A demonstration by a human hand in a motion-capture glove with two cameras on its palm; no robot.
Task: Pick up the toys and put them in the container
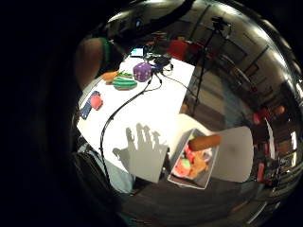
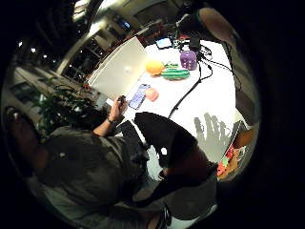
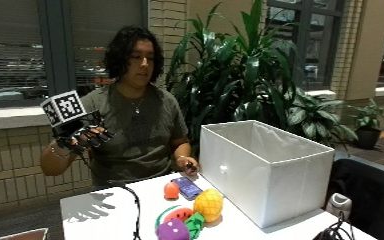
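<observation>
White bench (image 3: 105, 210) lower frame, brick wall behind; grip (image 3: 80, 136) raised at left, fingers spread, holding nothing; toys (image 3: 191, 212) beside white container (image 3: 265, 172).

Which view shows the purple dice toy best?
The little finger side palm view: the purple dice toy sits whole on the white table, white dots visible, beside the watermelon slice toy. The thumb side view shows it smaller. The outside view cuts it off at the frame's bottom edge.
</observation>
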